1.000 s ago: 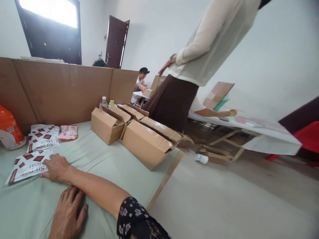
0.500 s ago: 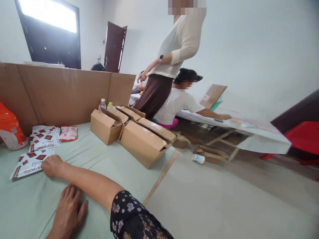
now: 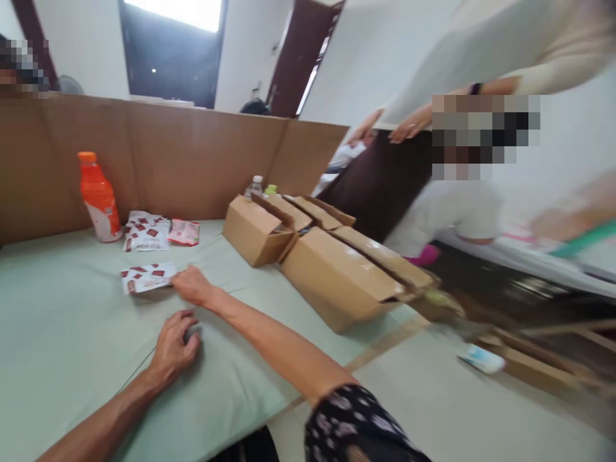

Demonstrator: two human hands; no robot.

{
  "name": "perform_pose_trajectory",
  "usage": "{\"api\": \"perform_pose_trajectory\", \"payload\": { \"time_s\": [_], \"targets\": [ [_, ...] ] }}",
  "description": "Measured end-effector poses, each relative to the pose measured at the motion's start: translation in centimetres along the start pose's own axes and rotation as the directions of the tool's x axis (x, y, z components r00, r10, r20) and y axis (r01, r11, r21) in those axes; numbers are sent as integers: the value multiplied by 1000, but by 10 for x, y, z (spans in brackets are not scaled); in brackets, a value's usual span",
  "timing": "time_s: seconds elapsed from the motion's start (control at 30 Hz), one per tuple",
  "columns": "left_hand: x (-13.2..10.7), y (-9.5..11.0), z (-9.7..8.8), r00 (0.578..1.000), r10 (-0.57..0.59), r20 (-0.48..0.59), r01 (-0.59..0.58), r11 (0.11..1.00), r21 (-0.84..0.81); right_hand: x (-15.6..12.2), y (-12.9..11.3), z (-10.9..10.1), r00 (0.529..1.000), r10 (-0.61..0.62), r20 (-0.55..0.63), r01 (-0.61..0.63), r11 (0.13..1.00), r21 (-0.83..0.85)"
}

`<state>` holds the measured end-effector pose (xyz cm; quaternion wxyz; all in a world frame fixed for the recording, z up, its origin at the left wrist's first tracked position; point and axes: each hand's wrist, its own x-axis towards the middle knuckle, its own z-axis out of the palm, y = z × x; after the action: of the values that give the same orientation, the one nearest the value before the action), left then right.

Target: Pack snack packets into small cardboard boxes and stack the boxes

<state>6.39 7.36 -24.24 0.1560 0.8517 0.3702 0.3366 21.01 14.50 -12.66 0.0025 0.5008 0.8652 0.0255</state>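
My right hand pinches the right edge of a white packet with brown squares. The packet is tilted a little, with a shadow under its near edge. Closer to me, my left hand rests on the green cloth, holding nothing; its fingers are slightly bent and the thumb stands apart. Beyond the held packet lie more packets of the same print, overlapping, and a small pink packet beside them.
An orange bottle stands by the cardboard screen. Several cardboard boxes sit to the right, with a clear bottle behind them. Two people are at the right, one standing. A white container lies on the floor.
The view has swung left, so everything appears further right. The right hand has raised the packet slightly off the cloth. The left hand has curled its fingers a little.
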Motion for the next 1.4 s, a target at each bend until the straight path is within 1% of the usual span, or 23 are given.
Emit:
{"api": "perform_pose_trajectory", "payload": {
  "time_s": [0.07,0.13,0.23,0.3,0.33,0.4,0.47,0.53,0.6,0.67,0.73,0.83,0.9,1.0,1.13,1.2,1.3,1.37,1.4],
  "targets": [
    [1,-2,-6,995,-91,-28,89,994,-64,-28,15,15,996,80,-48,-77,994,72],
    [2,-2,-12,984,-163,-71,153,980,-124,-58,29,31,979,181,-88,-167,975,146],
    [1,2,-18,970,-216,-109,190,960,-208,-97,46,50,938,321,-126,-279,922,270],
    [0,6,-20,967,-229,-108,196,947,-253,-109,56,60,908,398,-133,-332,875,352],
    [0,7,-21,967,-234,-102,199,942,-271,-110,60,63,891,435,-131,-358,849,388],
    [1,9,-22,965,-247,-90,211,931,-297,-103,68,69,850,513,-121,-414,792,449],
    [2,8,-23,960,-267,-80,230,921,-315,-88,74,72,805,584,-104,-468,732,495],
    [3,8,-24,955,-289,-69,251,910,-329,-70,75,75,776,625,-87,-492,685,537],
    [3,7,-24,949,-310,-54,274,898,-345,-56,70,79,773,630,-78,-474,655,588],
    [2,8,-23,942,-334,-37,298,881,-366,-47,62,84,784,616,-78,-428,628,650],
    [-1,10,-21,932,-362,-24,323,857,-402,-46,52,90,799,595,-81,-366,589,720],
    [-3,14,-18,910,-415,-11,357,796,-489,-48,41,97,819,568,-83,-267,504,821],
    [-2,15,-16,887,-461,-8,376,733,-567,-50,38,98,816,572,-84,-220,441,870],
    [3,12,-15,837,-548,2,401,610,-684,-49,39,97,801,594,-74,-175,351,920],
    [12,2,-16,766,-640,61,432,442,-786,-50,39,93,807,591,-11,-140,209,968],
    [15,-2,-17,741,-666,84,438,385,-812,-52,38,92,798,602,34,-137,126,983],
    [17,-3,-15,718,-689,97,440,341,-831,-53,37,92,757,645,103,-131,-5,991],
    [16,-3,-14,719,-689,96,434,337,-836,-52,36,92,737,658,155,-124,-93,988],
    [15,-3,-14,726,-682,92,430,344,-835,-51,36,91,735,653,182,-124,-134,983]
  ]
}}
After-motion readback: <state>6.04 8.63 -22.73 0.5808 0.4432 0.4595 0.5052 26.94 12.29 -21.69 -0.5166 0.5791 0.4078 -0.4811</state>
